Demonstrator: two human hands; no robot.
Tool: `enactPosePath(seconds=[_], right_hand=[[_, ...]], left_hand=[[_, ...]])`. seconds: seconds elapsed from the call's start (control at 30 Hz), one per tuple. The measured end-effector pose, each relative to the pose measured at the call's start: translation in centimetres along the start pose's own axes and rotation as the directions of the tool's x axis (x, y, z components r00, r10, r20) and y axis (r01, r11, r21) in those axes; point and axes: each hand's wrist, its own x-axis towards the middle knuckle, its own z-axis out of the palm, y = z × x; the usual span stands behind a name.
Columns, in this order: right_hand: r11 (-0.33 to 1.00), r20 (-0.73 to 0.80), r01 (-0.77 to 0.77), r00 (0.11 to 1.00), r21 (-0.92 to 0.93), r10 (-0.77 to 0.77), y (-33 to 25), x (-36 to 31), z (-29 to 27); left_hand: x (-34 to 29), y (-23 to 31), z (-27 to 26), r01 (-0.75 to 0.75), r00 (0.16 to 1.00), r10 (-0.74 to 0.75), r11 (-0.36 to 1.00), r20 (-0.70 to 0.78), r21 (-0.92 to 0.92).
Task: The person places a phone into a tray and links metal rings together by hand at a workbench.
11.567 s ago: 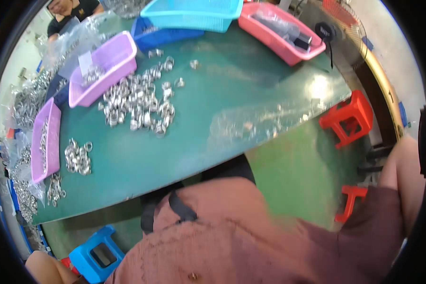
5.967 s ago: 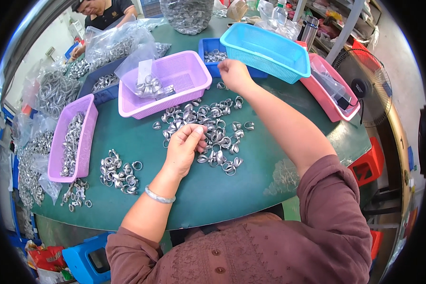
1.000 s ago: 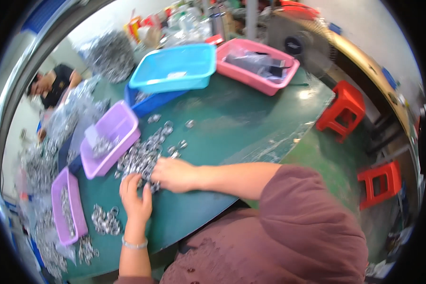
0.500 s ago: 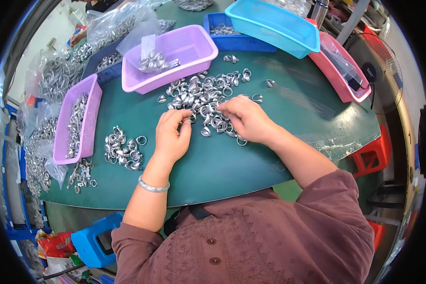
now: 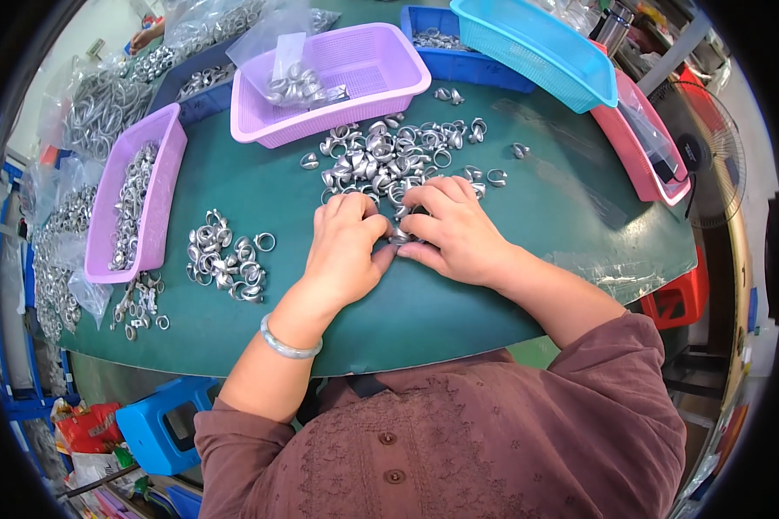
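Observation:
Silver metal rings lie in a loose pile (image 5: 389,156) on the green tabletop (image 5: 320,346). At the pile's near edge, my left hand (image 5: 344,246) and my right hand (image 5: 454,232) meet with fingertips closed on one silver ring (image 5: 399,235), mostly hidden by the fingers. My right thumb and forefinger pinch it from the right; my left thumb and fingertips press it from the left. A pale bangle (image 5: 290,342) circles my left wrist. Left of that hand lies a smaller heap of rings (image 5: 225,259), apart from the pile.
A purple basket (image 5: 417,73) with bagged rings stands behind the pile. Another purple basket (image 5: 162,233) of metal parts is at the left, beside bagged parts (image 5: 61,251). Blue (image 5: 528,82), turquoise (image 5: 610,82) and pink (image 5: 679,192) containers line the far side. Another person's hand (image 5: 145,36) shows far left.
My hands have come together at the pile's near edge, the left moving right and the right closing in and nearer. A ring is now between their fingertips. The view has shifted slightly.

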Motion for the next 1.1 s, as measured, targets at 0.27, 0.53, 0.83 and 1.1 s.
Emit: enactPosePath(seconds=[0.27, 0.53, 0.83, 1.1], right_hand=[[0.979, -0.118, -0.067, 0.989, 0.192, 0.091, 0.6, -0.4, 0.0], [0.757, -0.135, -0.104, 0.96, 0.645, 0.246, 0.3, -0.8, -0.4], [0.807, -0.138, -0.071, 0.973, 0.586, 0.185, 0.3, -0.8, -0.4], [0.886, -0.201, -0.022, 0.971, 0.463, 0.129, 0.6, -0.7, -0.3]], left_hand=[[0.5, 0.4, 0.6, -0.09, 0.979, 0.063, 0.987, -0.195, -0.133], [0.3, -0.1, 1.1, -0.128, 0.967, 0.035, 0.923, -0.253, -0.363], [0.2, 0.4, 0.8, -0.147, 0.948, -0.003, 0.883, -0.319, -0.446], [0.3, 0.7, 0.1, -0.167, 0.968, 0.043, 0.849, -0.248, -0.502]])
